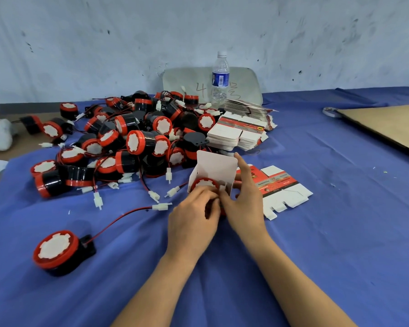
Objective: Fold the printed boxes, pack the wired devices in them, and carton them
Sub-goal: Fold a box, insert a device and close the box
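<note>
Evidently the packing step is in hand: the left hand (194,215) and the right hand (243,199) meet at the mouth of an open box (216,166), which stands on the blue-covered tabletop (340,232) just beyond the fingertips with its white lid flap upright. A device (204,182), showing a red rim and a white face, sits in that mouth. The right hand cups the box's side, with the forefinger stretched up along the flap edge and the thumb at the front wall. The left hand's fingers are curled at the device's rim, though the fingertips overlap and blur, so I cannot tell whether they pinch the rim or a tucked wire. The box looks like thin card: light, quick to crease, and its walls are likely to bow under a squeeze, so it is best held at the folded corners. The device looks rigid and probably denser than its box. Its glossy black barrel may slip, so the ridged red rim is the better hold. Its lead is limp yet springy, and should go in first so it does not catch the flap. A flat printed box (281,187) lies just beside the right hand on its outer side, and a stack of flat boxes (236,133) sits farther beyond. A heap of devices (128,142) lies beyond the left hand. A lone device (57,251) sits well out to the left hand's near side, and its white connector (162,206) is close by the knuckles.
</note>
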A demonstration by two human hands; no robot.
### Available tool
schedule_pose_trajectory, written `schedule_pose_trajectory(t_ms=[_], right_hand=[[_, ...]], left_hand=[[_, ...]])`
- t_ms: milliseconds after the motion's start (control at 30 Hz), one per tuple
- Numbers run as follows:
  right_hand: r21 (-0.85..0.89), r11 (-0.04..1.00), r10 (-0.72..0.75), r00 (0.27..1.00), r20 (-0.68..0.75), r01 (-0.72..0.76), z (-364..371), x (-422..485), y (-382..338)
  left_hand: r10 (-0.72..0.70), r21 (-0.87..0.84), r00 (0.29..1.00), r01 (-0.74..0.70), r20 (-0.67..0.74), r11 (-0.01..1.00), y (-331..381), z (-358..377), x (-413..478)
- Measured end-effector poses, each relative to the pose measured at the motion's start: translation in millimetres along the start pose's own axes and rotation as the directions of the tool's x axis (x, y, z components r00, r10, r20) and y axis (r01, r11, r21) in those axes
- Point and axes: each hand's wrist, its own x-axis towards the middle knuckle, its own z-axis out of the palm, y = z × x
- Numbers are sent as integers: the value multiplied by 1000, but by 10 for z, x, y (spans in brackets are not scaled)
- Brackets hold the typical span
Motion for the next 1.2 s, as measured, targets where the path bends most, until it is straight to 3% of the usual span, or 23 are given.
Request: schedule_pose_trajectory(t_ms=[200,367,467,533,800,933,1200], right_hand=[[38,999,11,999,32,-12,-8,7,8],[16,994,-110,959,260,110,-95,-23,-8],[258,961,-16,913,408,-98,-152,-25,-70],[394,897,49,930,364,-201,-192,30,-66],[313,935,70,950,304,-169,-229,43,-19],[380,903,79,948,308,-199,-179,24,-52],[253,942,201,974,103,-221,-151,76,-7]], left_hand=[[-1,18,986,-2,165,1000,-16,26,-17],[-75,68,972,61,222,996,-64,13,23],[-144,138,955,110,260,984,-82,22,34],[-156,131,952,125,265,983,-94,50,30],[-110,-178,979,141,170,974,-130,53,82],[-129,-146,976,155,175,977,-140,78,69],[-38,-204,996,54,78,977,-154,55,58]])
